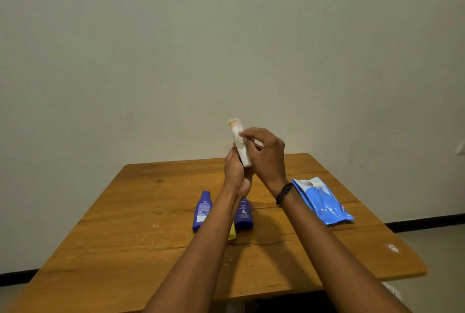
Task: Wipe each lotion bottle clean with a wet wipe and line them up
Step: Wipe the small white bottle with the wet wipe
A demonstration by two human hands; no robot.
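Just above the middle of the frame, the left hand (236,174) is gripping the lower end of a white lotion bottle (234,122), holding it upright and slightly tilted above the bench (125,237). The right hand (266,154) is pinching a white wet wipe (237,135) against the bottle's side. Below them, two blue bottles (201,212) (243,214) and a partly hidden yellow bottle (232,232) are lying on the bench. A blue wipes pack (322,202) is lying to the right.
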